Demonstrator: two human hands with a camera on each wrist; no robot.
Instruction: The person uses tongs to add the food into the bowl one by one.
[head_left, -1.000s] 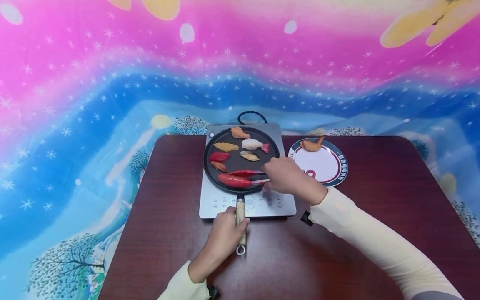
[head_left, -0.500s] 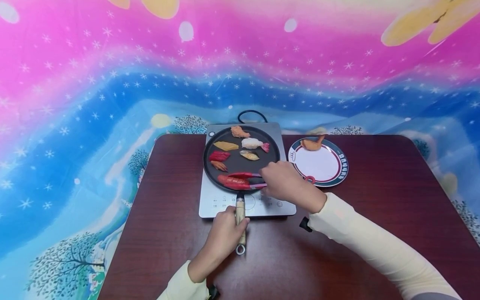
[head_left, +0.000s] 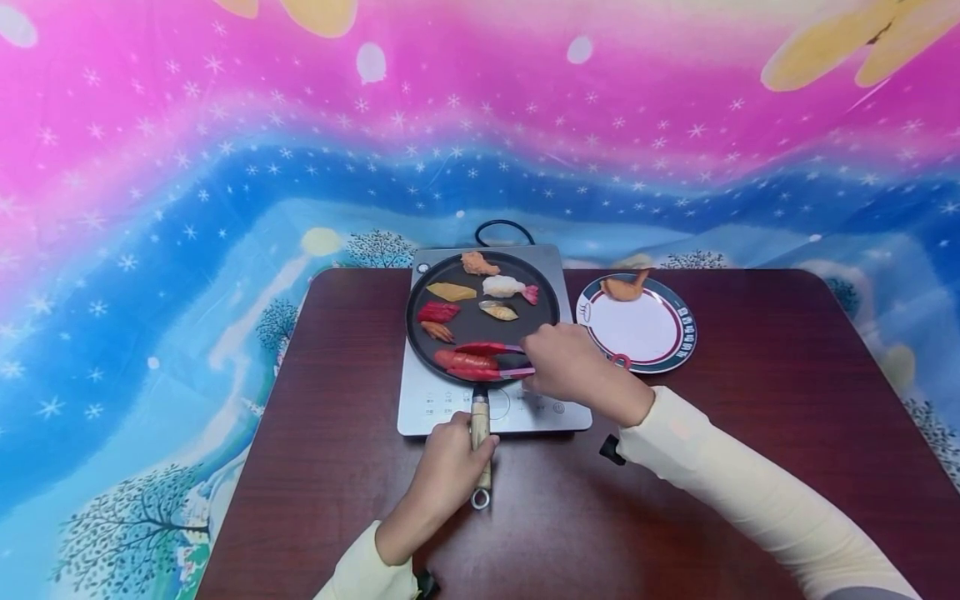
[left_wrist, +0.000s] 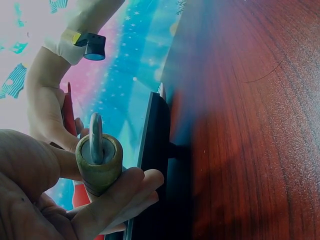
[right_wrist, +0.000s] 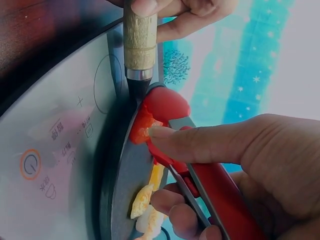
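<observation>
My left hand (head_left: 447, 467) grips the pale wooden handle (left_wrist: 102, 175) of a round black frying pan (head_left: 468, 323). The handle's metal ring end faces the left wrist camera. In my right hand (head_left: 562, 360) are red-tipped tongs (right_wrist: 212, 187), thumb on one arm and fingers on the other. At the pan's near edge, the tong tips lie on either side of an orange-red food piece (head_left: 465, 361), partly hidden by them; whether both tips touch it I cannot tell. Beyond it lie a small orange-brown piece (head_left: 437, 332), a dark red piece (head_left: 438, 312) and a yellow piece (head_left: 452, 292).
The pan sits on a silver induction cooker (head_left: 420, 421). More food in the pan: a brown-striped piece (head_left: 498, 311), a shrimp sushi (head_left: 504, 287) and a fried piece (head_left: 480, 264). Right of the cooker stands a white plate (head_left: 641, 329) with a brown piece (head_left: 622, 289).
My right hand has shifted slightly toward me with the tongs. The near tong arm has moved nearer the pan's front rim, and the orange-red piece shows between the arms. My left hand stays put.
</observation>
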